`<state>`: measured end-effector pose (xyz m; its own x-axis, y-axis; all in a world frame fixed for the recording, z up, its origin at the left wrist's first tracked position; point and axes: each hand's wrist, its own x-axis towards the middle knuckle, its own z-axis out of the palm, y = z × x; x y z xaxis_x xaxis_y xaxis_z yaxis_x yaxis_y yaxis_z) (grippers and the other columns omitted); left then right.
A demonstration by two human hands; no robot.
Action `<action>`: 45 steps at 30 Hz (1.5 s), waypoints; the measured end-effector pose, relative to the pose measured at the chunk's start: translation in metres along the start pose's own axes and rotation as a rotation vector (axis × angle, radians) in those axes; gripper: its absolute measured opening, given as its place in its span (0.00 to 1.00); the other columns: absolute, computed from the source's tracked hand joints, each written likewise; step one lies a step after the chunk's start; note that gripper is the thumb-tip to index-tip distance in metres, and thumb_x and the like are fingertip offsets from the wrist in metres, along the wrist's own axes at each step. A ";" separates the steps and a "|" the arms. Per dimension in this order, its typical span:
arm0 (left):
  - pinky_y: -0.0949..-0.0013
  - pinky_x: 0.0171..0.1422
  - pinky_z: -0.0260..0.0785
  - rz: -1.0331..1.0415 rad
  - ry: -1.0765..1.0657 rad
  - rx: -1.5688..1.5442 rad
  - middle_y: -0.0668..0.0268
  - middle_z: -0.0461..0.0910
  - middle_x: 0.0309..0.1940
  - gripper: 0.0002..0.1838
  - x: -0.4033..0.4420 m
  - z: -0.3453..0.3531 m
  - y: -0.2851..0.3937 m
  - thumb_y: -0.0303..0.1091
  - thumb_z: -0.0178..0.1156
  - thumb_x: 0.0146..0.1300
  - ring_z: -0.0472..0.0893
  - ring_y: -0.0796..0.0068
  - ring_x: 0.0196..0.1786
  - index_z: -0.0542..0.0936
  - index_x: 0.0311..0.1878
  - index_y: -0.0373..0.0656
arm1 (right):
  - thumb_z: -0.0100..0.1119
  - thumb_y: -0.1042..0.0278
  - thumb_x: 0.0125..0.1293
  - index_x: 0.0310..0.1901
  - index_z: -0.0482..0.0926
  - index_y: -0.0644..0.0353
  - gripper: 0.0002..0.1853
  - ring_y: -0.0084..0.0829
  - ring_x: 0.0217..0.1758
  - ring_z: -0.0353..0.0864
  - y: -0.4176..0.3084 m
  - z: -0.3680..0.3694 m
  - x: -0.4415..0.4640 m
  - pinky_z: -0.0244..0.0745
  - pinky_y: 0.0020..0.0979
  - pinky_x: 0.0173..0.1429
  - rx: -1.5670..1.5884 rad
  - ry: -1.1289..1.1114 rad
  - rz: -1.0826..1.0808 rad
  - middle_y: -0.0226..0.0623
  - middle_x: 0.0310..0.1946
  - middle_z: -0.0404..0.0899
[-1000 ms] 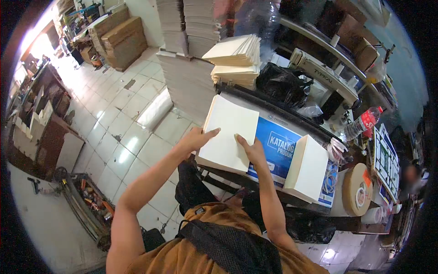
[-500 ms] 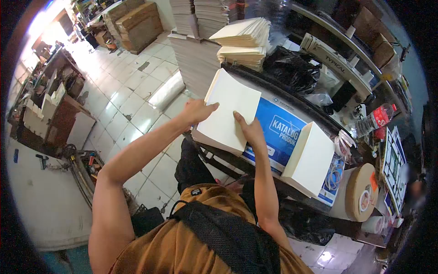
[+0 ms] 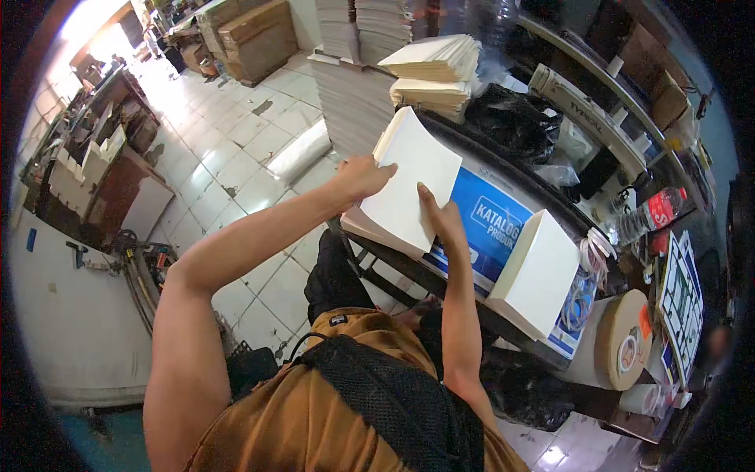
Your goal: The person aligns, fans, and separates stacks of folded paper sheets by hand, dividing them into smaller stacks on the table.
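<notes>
A thick stack of cream-white paper sheets (image 3: 413, 169) rests at the left end of the worktable, its top sheets curving up at the far corner. My left hand (image 3: 367, 178) grips the stack's left edge, thumb on top and fingers curled beneath or behind the sheets. On the right edge my right hand (image 3: 444, 220) presses its thumb on the top sheet; its other fingers are mostly hidden at the side. Under the stack lies a blue printed sheet reading "KATALOG PRODUK" (image 3: 491, 220). A second paper stack (image 3: 535, 275) sits on that sheet, to the right.
Folded paper bundles (image 3: 431, 67) and a black plastic bag (image 3: 515, 122) are at the table's back. A plastic bottle (image 3: 653, 212), a large tape roll (image 3: 625, 342) and pale ribbon coils (image 3: 580, 303) lie right. Tall paper piles (image 3: 354, 102) stand beyond; cardboard boxes (image 3: 255, 39) sit farther off.
The camera view has shifted slightly, moving the scene rightward. Both hands stay on the stack, and its upper sheets look a little raised and bent above the lower part.
</notes>
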<state>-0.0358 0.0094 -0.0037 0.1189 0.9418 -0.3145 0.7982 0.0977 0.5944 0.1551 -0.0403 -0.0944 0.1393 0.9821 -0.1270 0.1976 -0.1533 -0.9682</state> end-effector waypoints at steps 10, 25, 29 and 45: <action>0.60 0.48 0.80 -0.042 -0.187 -0.607 0.48 0.79 0.53 0.32 -0.015 -0.003 0.010 0.42 0.65 0.64 0.84 0.60 0.46 0.69 0.62 0.26 | 0.62 0.32 0.60 0.55 0.77 0.77 0.45 0.37 0.47 0.81 0.026 0.001 0.014 0.76 0.34 0.50 0.044 0.047 0.047 0.52 0.46 0.82; 0.61 0.61 0.73 0.758 0.097 -0.175 0.50 0.76 0.57 0.34 -0.048 -0.049 0.041 0.37 0.65 0.62 0.78 0.61 0.59 0.66 0.68 0.35 | 0.77 0.42 0.48 0.72 0.63 0.63 0.54 0.51 0.75 0.60 -0.143 -0.080 -0.117 0.55 0.48 0.76 -0.743 0.788 -0.838 0.54 0.71 0.62; 0.57 0.61 0.72 1.361 0.152 0.357 0.53 0.78 0.53 0.33 -0.066 -0.089 0.084 0.37 0.63 0.60 0.77 0.55 0.58 0.67 0.68 0.41 | 0.73 0.34 0.44 0.74 0.61 0.53 0.57 0.50 0.78 0.52 -0.201 -0.081 -0.134 0.46 0.54 0.78 -1.234 0.672 -0.891 0.47 0.74 0.58; 0.54 0.74 0.57 0.205 0.213 -0.365 0.43 0.68 0.67 0.35 0.040 -0.049 -0.013 0.55 0.53 0.70 0.66 0.49 0.72 0.68 0.67 0.33 | 0.72 0.59 0.59 0.64 0.67 0.73 0.38 0.40 0.56 0.80 0.017 -0.068 -0.062 0.74 0.38 0.63 0.610 0.294 0.120 0.49 0.59 0.75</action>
<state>-0.0704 0.0616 0.0117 0.0984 0.9948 -0.0277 0.5065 -0.0262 0.8618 0.2159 -0.1115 -0.0880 0.4006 0.8783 -0.2608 -0.4055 -0.0853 -0.9101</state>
